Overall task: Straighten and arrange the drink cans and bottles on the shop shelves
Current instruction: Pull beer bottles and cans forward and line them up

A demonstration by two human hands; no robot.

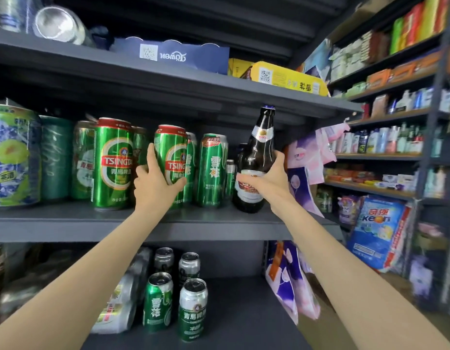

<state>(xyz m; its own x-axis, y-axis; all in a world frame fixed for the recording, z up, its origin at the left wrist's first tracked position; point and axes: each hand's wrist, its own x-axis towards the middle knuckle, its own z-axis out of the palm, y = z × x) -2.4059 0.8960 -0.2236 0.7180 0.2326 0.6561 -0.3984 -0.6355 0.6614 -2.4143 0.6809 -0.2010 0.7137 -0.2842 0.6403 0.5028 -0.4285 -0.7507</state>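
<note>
Closest in, on the bottom shelf (244,311), four loose cans are standing in a cluster: a green one (157,301), a silver-and-green one (192,309), and two darker ones behind, (164,260) and (189,266), with a shrink-wrapped pack (120,306) lying just to their left.

Up on the middle shelf (67,221), both hands are working. The left hand (155,178) is wrapping around a green Tsingtao can (172,152), fingers curling up its left side and thumb under the front, "TSING" showing past them. A second Tsingtao can (114,162) is standing just left of it, reading "TSINGTA". Right of the held one, a green can with white Chinese characters (212,170) is standing upright.

The right hand (267,178) is clamping around the lower body of a brown glass bottle (256,160) that's tilting a bit, its base sitting at the shelf's right end.

Further up, a blue carton (173,55) is showing upside-down lettering I can't read, and next to it a yellow box (287,78).
</note>
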